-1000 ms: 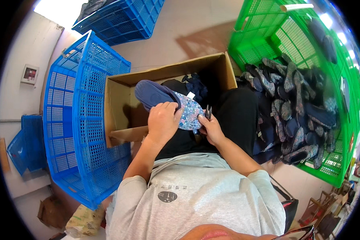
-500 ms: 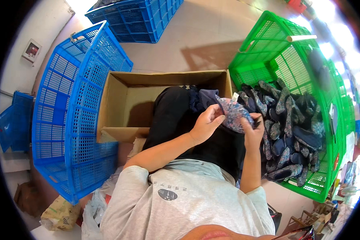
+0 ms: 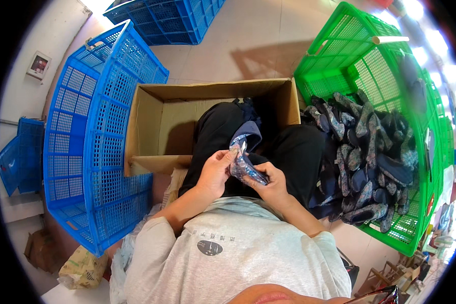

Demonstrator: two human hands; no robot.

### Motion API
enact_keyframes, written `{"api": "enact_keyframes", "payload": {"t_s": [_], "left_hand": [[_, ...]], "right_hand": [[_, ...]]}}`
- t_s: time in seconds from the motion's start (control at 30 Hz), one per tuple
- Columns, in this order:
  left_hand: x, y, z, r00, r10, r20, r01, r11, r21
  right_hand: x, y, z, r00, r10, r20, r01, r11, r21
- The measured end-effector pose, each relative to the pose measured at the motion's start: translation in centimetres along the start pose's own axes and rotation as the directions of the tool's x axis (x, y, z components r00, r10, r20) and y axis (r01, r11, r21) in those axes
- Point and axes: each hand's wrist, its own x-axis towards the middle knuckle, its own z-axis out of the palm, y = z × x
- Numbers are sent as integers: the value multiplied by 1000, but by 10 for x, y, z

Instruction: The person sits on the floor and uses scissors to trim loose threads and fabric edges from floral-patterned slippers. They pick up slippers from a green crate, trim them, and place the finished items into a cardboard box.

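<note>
A fabric slipper (image 3: 242, 163), patterned in blue and pink with a navy lining, is held over my lap between both hands. My left hand (image 3: 216, 171) pinches its left edge, thumb on the patterned cloth. The end nearer my body is gripped by my right hand (image 3: 269, 181). The slipper's opening shows between them, its navy part pointing away from me. To my right, a green plastic basket (image 3: 415, 223) lies tipped toward me with a heap of similar slippers (image 3: 359, 152) in it.
In front of my knees stands an open cardboard box (image 3: 152, 109). A tall blue crate (image 3: 93, 167) is on my left, another blue crate (image 3: 175, 23) farther ahead. A yellowish wrapped bundle (image 3: 83, 268) and pale plastic bags (image 3: 124, 258) lie at lower left.
Both hands have brought the slipper left and closer to my body, away from the green basket. It has turned, so its opening and navy lining now show more.
</note>
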Motion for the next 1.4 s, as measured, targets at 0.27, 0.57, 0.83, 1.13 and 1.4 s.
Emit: {"api": "enact_keyframes", "payload": {"t_s": [0.27,0.57,0.83,1.13,1.4], "left_hand": [[7,14,-22,982,152,-110,-142,986,88],[13,17,-26,812,583,10,-468,642,607],[12,41,-12,612,711,347,-442,-56,895],[32,14,-15,723,689,-52,-482,557,676],[28,4,-16,930,360,-74,-316,886,338]], "right_hand": [[24,-12,20,984,103,145,-90,992,-93],[59,3,21,924,348,160,-371,916,151],[95,15,33,981,190,45,-187,981,-57],[125,21,24,847,491,203,-526,723,448],[140,28,17,802,548,238,-556,539,632]]}}
